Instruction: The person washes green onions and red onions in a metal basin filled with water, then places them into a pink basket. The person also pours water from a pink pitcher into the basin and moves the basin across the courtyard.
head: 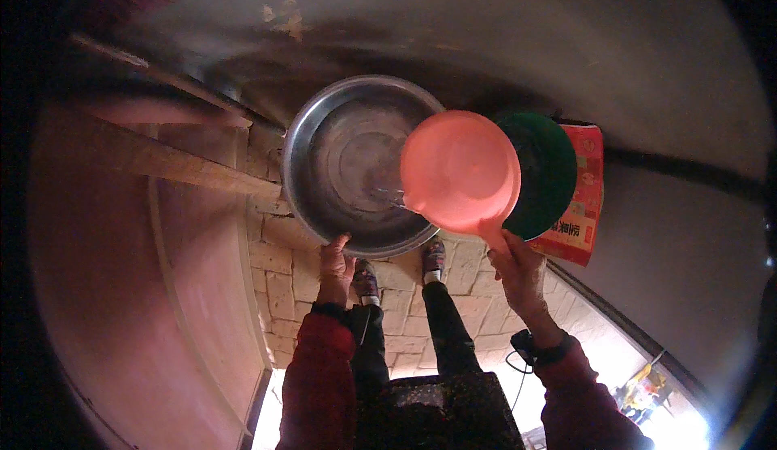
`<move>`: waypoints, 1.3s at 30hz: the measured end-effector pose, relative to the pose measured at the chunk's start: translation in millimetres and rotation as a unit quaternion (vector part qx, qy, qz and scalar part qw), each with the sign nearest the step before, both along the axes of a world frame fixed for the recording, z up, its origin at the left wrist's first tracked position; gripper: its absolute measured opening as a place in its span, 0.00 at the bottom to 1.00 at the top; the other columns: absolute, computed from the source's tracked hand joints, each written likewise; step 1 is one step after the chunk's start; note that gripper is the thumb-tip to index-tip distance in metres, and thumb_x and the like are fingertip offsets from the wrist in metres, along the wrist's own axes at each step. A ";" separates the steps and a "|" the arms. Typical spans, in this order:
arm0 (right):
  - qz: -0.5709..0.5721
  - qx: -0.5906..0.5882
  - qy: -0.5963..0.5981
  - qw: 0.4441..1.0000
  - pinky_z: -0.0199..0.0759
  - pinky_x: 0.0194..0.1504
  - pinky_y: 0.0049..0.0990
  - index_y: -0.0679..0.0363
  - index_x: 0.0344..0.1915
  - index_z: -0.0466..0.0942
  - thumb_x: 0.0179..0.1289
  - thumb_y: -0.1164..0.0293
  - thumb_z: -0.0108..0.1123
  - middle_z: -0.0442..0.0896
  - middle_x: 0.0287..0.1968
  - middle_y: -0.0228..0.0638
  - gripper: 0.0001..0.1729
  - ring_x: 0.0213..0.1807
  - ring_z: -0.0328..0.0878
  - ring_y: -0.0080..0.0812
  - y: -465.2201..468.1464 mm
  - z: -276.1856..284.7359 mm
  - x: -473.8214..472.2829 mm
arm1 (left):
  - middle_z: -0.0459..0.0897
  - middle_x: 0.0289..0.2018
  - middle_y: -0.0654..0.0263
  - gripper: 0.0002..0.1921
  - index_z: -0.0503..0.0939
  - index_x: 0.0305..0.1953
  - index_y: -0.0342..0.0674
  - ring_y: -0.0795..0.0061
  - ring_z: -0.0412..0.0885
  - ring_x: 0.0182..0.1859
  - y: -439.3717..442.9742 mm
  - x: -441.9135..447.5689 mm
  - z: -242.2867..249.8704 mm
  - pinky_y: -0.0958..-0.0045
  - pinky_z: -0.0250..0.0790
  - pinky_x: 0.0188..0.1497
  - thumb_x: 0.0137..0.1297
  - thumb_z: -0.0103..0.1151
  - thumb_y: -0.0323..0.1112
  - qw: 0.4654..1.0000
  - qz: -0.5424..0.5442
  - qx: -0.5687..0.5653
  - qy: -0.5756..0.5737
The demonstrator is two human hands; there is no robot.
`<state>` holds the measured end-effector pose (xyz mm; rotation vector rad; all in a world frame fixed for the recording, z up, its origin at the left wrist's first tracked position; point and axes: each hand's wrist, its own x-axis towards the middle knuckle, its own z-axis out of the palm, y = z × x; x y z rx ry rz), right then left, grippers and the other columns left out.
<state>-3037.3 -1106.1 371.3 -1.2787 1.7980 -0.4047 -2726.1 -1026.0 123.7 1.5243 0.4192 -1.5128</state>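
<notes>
My left hand [337, 268] grips the near rim of a wide, round metal basin [340, 165], its thumb over the edge. In my right hand [519, 268] is the handle of a coral-pink plastic water ladle [464, 168]. The ladle is tilted over the basin's right side and hides part of that rim. A thin stream of water [391, 196] runs from the ladle's spout into the basin. Behind the ladle, to the right, sits a dark green round container [546, 171], partly covered by it.
A red printed carton or sheet [586, 195] bearing writing lies beside the green container. Wooden poles [200, 168] slant in from the left, by a pinkish panel [200, 268]. A dark wall [485, 31] stands ahead. My shoes [433, 254] are on brick paving [400, 292] close to the basin.
</notes>
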 end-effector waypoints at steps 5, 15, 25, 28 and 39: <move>0.076 -0.122 0.081 0.986 0.73 0.27 0.30 0.67 0.49 0.75 0.61 0.73 0.60 0.82 0.29 0.43 0.16 0.24 0.78 0.34 -12.5 12.3 6.3 | 0.79 0.49 0.69 0.24 0.75 0.52 0.46 0.67 0.73 0.52 -4.9 -4.0 8.0 0.61 0.67 0.50 0.50 0.65 0.29 0.998 -0.009 -0.056 0.020; 0.107 -0.255 0.142 0.951 0.73 0.30 0.29 0.68 0.45 0.77 0.57 0.77 0.63 0.82 0.32 0.44 0.15 0.29 0.80 0.36 -24.5 38.3 12.1 | 0.72 0.58 0.65 0.33 0.67 0.62 0.44 0.61 0.70 0.60 -17.6 -10.9 33.0 0.49 0.63 0.62 0.52 0.66 0.30 0.991 0.045 -0.121 0.039; 0.285 -0.287 0.120 0.907 0.73 0.37 0.36 0.60 0.48 0.77 0.56 0.81 0.60 0.83 0.39 0.41 0.18 0.36 0.80 0.42 -27.4 34.8 15.6 | 0.70 0.61 0.65 0.35 0.65 0.63 0.43 0.61 0.68 0.62 -28.6 -7.0 53.5 0.52 0.60 0.64 0.55 0.68 0.41 0.985 0.038 -0.149 0.078; 0.366 -0.186 0.143 0.900 0.67 0.40 0.39 0.57 0.50 0.77 0.57 0.78 0.54 0.80 0.39 0.38 0.19 0.40 0.75 0.43 -27.0 28.4 22.0 | 0.71 0.61 0.64 0.33 0.65 0.64 0.42 0.62 0.69 0.62 -20.2 -4.1 32.4 0.54 0.63 0.63 0.59 0.63 0.47 0.969 0.012 -0.232 0.088; 0.140 -0.303 0.208 0.919 0.74 0.34 0.36 0.64 0.50 0.77 0.59 0.80 0.55 0.81 0.42 0.46 0.17 0.34 0.79 0.38 -0.3 -20.4 -46.2 | 0.74 0.57 0.66 0.31 0.70 0.60 0.41 0.64 0.72 0.57 -39.5 1.9 60.7 0.59 0.65 0.60 0.53 0.68 0.34 0.990 0.013 -0.138 0.034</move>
